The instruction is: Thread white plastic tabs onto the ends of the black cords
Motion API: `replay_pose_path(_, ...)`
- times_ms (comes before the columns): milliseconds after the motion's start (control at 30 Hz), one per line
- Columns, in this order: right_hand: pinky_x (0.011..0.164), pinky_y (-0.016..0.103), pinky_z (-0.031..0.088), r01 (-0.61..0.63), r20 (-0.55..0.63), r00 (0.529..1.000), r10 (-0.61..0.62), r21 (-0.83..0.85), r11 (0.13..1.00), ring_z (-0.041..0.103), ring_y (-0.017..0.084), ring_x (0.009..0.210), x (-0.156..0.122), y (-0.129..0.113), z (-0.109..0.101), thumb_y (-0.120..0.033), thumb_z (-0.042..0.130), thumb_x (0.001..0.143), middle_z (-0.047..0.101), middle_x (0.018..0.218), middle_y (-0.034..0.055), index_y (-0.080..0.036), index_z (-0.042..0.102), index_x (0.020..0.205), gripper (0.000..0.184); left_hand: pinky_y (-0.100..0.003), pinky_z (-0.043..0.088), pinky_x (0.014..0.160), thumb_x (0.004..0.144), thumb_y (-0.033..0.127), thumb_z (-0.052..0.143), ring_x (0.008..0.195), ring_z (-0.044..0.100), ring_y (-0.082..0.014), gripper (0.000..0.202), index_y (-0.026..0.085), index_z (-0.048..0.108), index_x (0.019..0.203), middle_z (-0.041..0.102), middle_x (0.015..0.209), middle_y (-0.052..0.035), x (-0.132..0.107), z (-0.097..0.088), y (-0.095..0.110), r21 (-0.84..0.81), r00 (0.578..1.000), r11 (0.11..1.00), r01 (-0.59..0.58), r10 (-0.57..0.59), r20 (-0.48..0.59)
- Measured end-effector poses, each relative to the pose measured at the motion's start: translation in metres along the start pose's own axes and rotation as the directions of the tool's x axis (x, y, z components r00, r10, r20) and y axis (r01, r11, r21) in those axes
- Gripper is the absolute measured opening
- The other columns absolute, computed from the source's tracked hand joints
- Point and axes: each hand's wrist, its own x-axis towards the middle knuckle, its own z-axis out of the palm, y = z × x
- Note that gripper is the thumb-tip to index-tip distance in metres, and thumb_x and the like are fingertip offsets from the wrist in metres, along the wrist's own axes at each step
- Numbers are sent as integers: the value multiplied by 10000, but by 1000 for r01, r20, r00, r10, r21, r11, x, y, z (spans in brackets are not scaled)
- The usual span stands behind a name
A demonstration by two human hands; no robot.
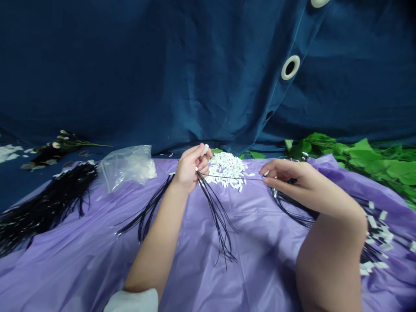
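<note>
My left hand (191,168) is closed round a bunch of thin black cords (216,212), which hang below it over the purple sheet. White tips of the bunch show between its thumb and fingers. From this hand a single black cord (234,177) runs nearly level to my right hand (286,173), whose thumb and fingers pinch its far end. Behind and between the hands lies a pile of small white pieces (227,167). More black cords (292,210) lie under my right hand, and another bunch (149,212) lies left of my left forearm.
A purple plastic sheet (253,268) covers the work surface. At left are a large black bundle of cords (45,203) and a clear plastic bag (126,169). White-tipped cords (378,234) lie at right, near green leaves (367,160). A blue curtain (146,78) hangs behind.
</note>
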Motion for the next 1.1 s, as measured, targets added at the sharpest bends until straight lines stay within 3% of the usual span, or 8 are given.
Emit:
replay_pose_path(133, 634, 262, 490, -45, 82, 996, 38, 84, 995, 622, 163, 760, -17, 18, -18, -490, 599, 879, 688, 913, 31, -249, 634, 1034, 289, -136, 147, 316, 896, 363, 547, 285, 170, -6, 311, 135, 555, 685, 268, 440, 85, 0, 0, 1, -1, 1000, 1000, 1, -1, -21)
replay_pose_path(233, 711, 302, 516, -93, 12, 996, 93, 55, 994, 646, 200, 843, -22, 33, -24, -503, 599, 869, 694, 980, 38, -262, 643, 1014, 285, -135, 144, 317, 885, 374, 568, 282, 187, 2, 309, 128, 555, 698, 284, 462, 86, 0, 0, 2, -2, 999, 1000, 5, -5, -37)
replay_pose_path(300, 773, 353, 505, -126, -89, 989, 118, -94, 987, 642, 238, 908, -18, 36, -21, -466, 603, 863, 691, 1011, 49, -254, 651, 987, 251, -139, 140, 319, 892, 373, 560, 277, 200, 3, 311, 126, 553, 704, 288, 468, 86, 0, 1, 2, -9, 999, 1000, 3, -4, -48)
replay_pose_path(400, 797, 389, 470, -110, -254, 967, 31, -305, 946, 625, 260, 919, -4, 24, -7, -355, 599, 857, 687, 986, 69, -216, 652, 943, 172, -151, 136, 320, 913, 359, 525, 266, 210, -2, 312, 125, 551, 708, 289, 464, 85, 0, 2, 1, -31, 998, 999, -4, 2, -60)
replay_pose_path(433, 779, 363, 470, -59, -238, 971, -14, -294, 954, 626, 235, 889, 2, 15, 0, -321, 579, 873, 690, 961, 60, -211, 650, 913, 137, -155, 139, 321, 915, 358, 522, 263, 213, -4, 313, 125, 551, 709, 289, 462, 85, 0, 3, 1, -37, 998, 999, -5, 3, -63)
replay_pose_path(567, 667, 237, 462, 230, 14, 973, -231, 41, 972, 606, 125, 723, 21, -28, 38, -241, 563, 895, 686, 853, 16, -205, 660, 875, 105, -160, 155, 326, 902, 383, 551, 259, 225, -5, 313, 130, 544, 716, 295, 462, 89, -2, 7, 2, -49, 997, 999, -12, 8, -81)
replay_pose_path(733, 657, 222, 425, 279, -90, 959, -269, 134, 951, 569, 107, 705, 35, -50, 81, -207, 558, 889, 650, 842, 10, -185, 627, 909, 75, -161, 174, 327, 877, 401, 587, 267, 232, -7, 316, 135, 537, 713, 294, 452, 89, -8, 13, 4, -35, 993, 999, -36, 32, -112)
replay_pose_path(1100, 607, 225, 387, 270, -166, 953, -252, 98, 958, 543, 110, 661, 36, -52, 91, -223, 534, 889, 641, 807, 11, -189, 621, 837, 107, -160, 169, 330, 872, 394, 583, 280, 230, -6, 320, 137, 551, 685, 290, 445, 80, -14, 21, 5, 24, 987, 995, -101, 103, -124)
